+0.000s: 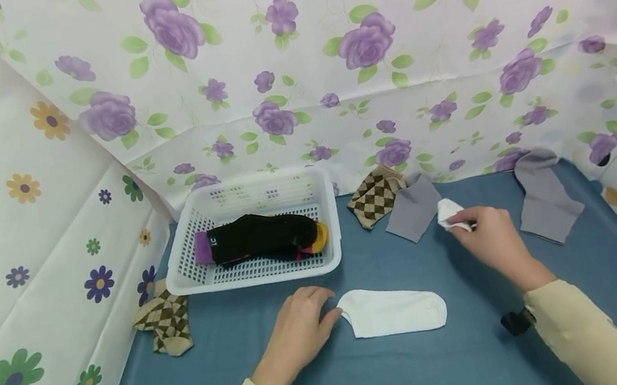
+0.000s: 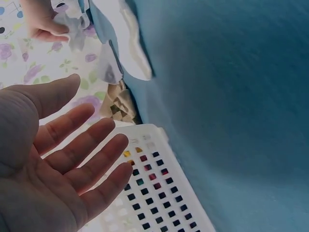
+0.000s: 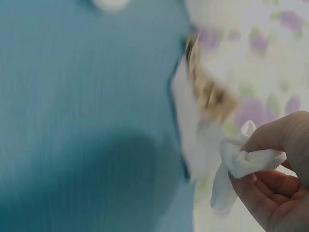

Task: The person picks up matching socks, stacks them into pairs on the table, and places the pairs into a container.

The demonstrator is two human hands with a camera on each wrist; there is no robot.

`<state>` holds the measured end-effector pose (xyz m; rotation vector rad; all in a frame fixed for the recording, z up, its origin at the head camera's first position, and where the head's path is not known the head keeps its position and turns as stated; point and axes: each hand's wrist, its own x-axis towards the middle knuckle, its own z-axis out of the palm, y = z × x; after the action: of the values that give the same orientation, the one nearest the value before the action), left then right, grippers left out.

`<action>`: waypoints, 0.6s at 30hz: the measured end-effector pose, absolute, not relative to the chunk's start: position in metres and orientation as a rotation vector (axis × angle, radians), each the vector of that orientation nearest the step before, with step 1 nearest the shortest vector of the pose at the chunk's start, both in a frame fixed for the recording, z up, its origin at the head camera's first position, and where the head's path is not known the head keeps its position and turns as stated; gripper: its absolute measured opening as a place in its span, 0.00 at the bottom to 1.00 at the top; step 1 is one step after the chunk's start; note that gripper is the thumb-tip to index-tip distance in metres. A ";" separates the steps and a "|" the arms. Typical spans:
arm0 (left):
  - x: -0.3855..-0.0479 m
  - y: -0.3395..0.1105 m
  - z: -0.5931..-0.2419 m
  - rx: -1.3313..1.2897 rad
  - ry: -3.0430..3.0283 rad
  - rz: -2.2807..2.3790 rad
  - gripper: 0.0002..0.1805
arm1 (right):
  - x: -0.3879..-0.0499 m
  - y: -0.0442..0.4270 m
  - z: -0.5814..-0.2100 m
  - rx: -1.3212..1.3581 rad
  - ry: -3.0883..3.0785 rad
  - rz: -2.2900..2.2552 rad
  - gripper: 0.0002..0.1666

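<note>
The right hand (image 1: 489, 238) pinches a crumpled white sock (image 1: 448, 209) over at far right, probably just thumb-and-fingers since it's so floppy, while the left hand (image 1: 299, 325), fingers loosely apart, sits just left of a flat white sock (image 1: 396, 311) nearer in.

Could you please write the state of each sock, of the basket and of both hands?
Left hand: empty, fingers relaxed
Right hand: pinching
Held white sock: bunched up
Other white sock: laid flat, unfolded
White plastic basket: upright, loaded
Black sock: lying inside basket
Purple fabric and yellow fabric: mostly covered
Left grey sock: unfolded
Right grey sock: unfolded
Left checkered sock: rumpled
Right checkered sock: rumpled
</note>
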<state>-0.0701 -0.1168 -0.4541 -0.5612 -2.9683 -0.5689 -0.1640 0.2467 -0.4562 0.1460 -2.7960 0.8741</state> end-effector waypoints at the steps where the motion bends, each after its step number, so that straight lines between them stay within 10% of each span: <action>1: -0.071 -0.116 -0.453 -0.560 -2.964 -0.569 0.16 | -0.160 0.239 -0.454 0.187 -2.766 0.888 0.09; 18: -0.082 -0.084 -0.433 -0.493 -2.908 -0.915 0.28 | -0.086 0.141 -0.430 0.574 -2.468 1.197 0.16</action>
<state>-0.0817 -0.0840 -0.4335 -0.4930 -2.9084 -0.9148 -0.0860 0.1409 -0.4296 0.5742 -2.4678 1.1965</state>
